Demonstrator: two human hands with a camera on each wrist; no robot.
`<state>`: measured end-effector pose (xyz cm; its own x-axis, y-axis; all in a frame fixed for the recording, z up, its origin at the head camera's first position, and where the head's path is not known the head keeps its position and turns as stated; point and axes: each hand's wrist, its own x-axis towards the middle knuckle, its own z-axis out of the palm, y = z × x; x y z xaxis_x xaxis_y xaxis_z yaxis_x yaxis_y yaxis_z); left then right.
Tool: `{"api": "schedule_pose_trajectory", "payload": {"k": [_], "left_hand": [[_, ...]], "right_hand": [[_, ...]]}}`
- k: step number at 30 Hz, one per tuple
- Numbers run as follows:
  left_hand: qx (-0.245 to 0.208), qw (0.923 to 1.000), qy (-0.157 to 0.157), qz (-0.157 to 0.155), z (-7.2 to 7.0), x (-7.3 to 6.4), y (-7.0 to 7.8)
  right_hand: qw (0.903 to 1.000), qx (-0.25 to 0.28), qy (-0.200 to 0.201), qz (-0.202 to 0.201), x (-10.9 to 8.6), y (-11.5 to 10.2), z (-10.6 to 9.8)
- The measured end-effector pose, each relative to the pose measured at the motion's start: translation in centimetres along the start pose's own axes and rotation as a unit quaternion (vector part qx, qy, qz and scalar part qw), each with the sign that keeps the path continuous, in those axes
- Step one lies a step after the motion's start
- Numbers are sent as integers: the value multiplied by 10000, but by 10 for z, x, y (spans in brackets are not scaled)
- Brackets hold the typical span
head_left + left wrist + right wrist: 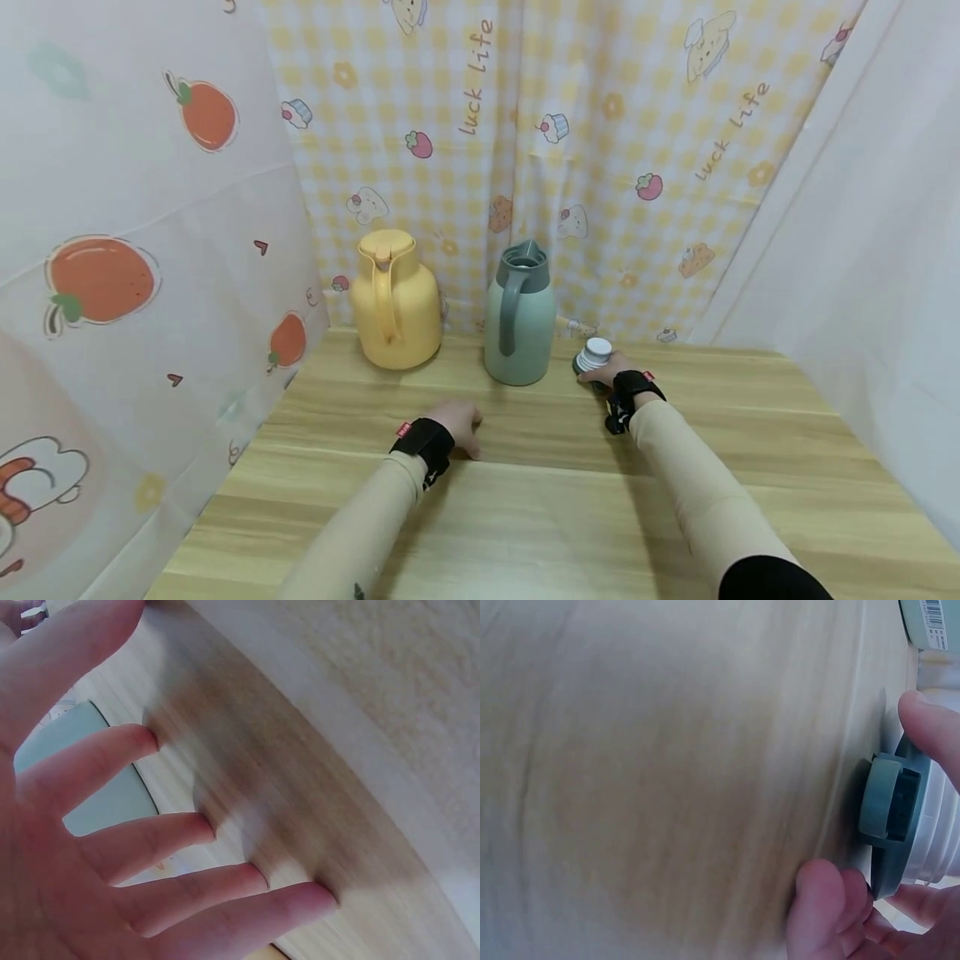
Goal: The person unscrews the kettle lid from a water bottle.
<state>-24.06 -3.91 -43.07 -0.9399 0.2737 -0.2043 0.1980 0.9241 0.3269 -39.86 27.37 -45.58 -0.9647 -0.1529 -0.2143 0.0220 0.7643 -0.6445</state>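
Note:
In the head view my left hand (456, 423) rests on the table with nothing in its grasp. Its fingers (150, 838) are spread, their tips against the wood in the left wrist view. My right hand (609, 368) is at a flask stopper (596, 353), which lies on the table with its white threaded part upward. The stopper's green rim and tab (881, 799) face the wrist camera, thumb on one side and curled fingers on the other. Left of it stands a pale green thermos jug (531, 333), its mouth uncovered and its grey handle toward me.
A yellow thermos jug (408, 312) with its lid on stands at the back left. Behind the wooden table (525, 517) hangs a checked curtain (615, 150). White sheets (862, 250) close off the sides.

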Motion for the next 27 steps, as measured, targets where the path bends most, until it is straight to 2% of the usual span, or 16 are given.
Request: {"api": "schedule_pose_trajectory", "payload": {"k": [6, 12, 18, 27], "left_hand": [[-101, 9999, -10, -45, -2, -1, 8], [-363, 9993, -39, 2, 6, -5, 18], [-297, 9994, -124, 89, 13, -9, 28], [-157, 9995, -182, 210, 21, -9, 33]], "right_hand": [[9999, 171, -8, -14, -5, -1, -9], [9999, 26, 145, 83, -16, 11, -9], [9994, -17, 340, 106, -26, 25, -9], [9988, -98, 422, 225, -41, 27, -15]]}}
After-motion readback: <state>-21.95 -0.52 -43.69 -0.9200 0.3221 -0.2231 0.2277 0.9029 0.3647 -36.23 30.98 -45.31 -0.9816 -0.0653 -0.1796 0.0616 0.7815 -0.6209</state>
